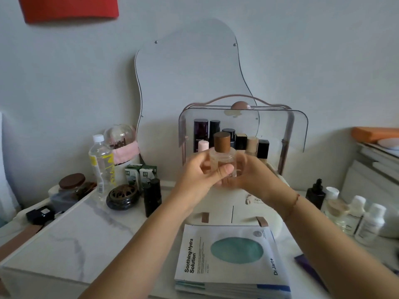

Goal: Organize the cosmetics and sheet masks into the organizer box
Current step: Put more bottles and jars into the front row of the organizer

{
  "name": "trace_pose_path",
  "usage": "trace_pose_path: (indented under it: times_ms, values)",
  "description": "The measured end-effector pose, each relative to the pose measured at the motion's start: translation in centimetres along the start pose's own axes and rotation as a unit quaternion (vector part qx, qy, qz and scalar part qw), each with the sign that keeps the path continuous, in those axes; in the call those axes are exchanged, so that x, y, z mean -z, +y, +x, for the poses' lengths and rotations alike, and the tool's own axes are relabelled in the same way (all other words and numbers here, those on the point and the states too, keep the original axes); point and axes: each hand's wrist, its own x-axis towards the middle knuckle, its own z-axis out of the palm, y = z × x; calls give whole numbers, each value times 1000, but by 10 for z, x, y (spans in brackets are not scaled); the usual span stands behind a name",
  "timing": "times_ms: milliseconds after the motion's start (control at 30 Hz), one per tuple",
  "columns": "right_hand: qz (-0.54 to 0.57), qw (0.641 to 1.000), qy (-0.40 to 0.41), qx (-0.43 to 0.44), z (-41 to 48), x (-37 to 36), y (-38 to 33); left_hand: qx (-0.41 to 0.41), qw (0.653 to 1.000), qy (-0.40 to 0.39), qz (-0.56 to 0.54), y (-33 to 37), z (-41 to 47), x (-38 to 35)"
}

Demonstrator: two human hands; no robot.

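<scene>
Both hands together, left hand (199, 171) and right hand (251, 173) clasped around a clear glass bottle (223, 164) with a wooden cap (222, 141), upright between the palms. Just beyond the fingers, the open organizer box (289, 134); below the wrists, stacked sheet masks (228, 257). Probably heavy, smooth, breakable: best gripped around the body, not the cap.

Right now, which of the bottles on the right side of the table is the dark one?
The black dropper bottle, standing farthest back and nearest the organizer box. The other bottles beside it have white caps and pale or clear bodies.
</scene>
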Motion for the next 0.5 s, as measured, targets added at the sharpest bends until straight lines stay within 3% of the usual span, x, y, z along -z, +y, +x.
trace_pose_path:
  times_ms: [100,233,500]
  values:
    - [-25,992,102,-74,14,3,17,-29,985,35,164,-20,-1,6]
    - [-25,975,168,-143,39,4,39,-55,967,39,246,-51,-12,16]
    - [-108,965,186,-150,59,-11,61,-139,959,45,245,-69,-11,23]
